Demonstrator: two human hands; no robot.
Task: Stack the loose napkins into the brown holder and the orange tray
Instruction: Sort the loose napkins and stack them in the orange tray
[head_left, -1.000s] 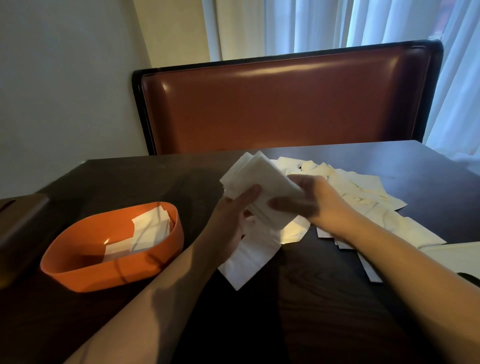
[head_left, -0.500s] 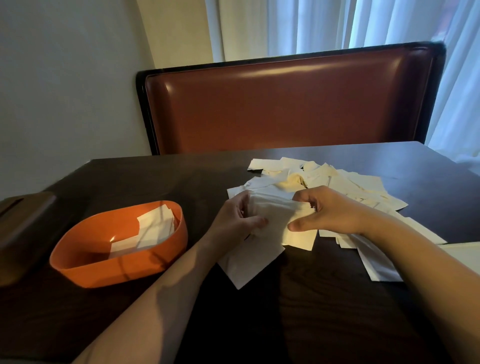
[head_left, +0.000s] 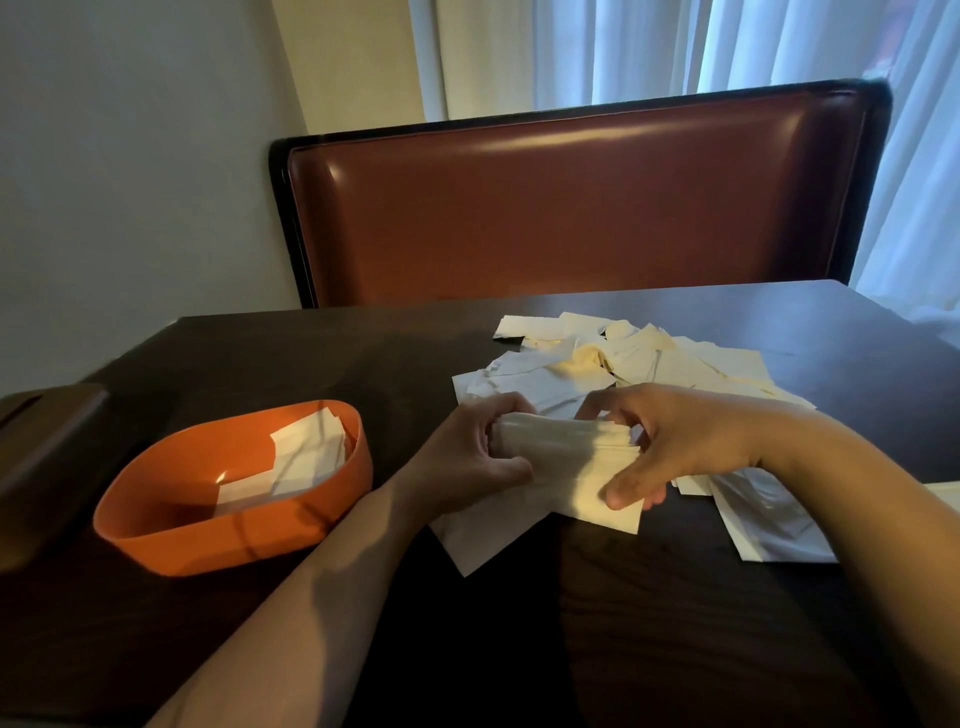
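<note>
- Both hands are on a small bundle of napkins (head_left: 563, 449), held edge-up just above the dark table (head_left: 675, 623).
- The left hand (head_left: 467, 457) has its fingers curled over the bundle's left end, thumb tucked in against the near face.
- The right hand (head_left: 675, 441) grips the other end: fingers hooked over the top edge, thumb pressed on the near face low down.
- Under and behind the bundle sprawls the loose pile of napkins (head_left: 649, 364), overlapping every which way, running from mid-table out toward the right edge. A few sheets poke out toward the person, beneath the wrists.
- The right forearm lies across the near part of that pile and hides some of it.
- The orange tray (head_left: 171, 540) sits to the left of the hands, near but not touching them, with a few napkins (head_left: 306, 457) already lying inside against its far right wall.
- Left again, at the table's edge, is the brown holder (head_left: 47, 452), just beside the tray; it is partly cut off by the frame and I cannot tell what is in it.
- Across the table stands a reddish-brown padded bench back (head_left: 571, 208) with a dark frame.
- Behind that hang pale curtains (head_left: 675, 47), and a plain wall (head_left: 130, 156) fills the left.
</note>
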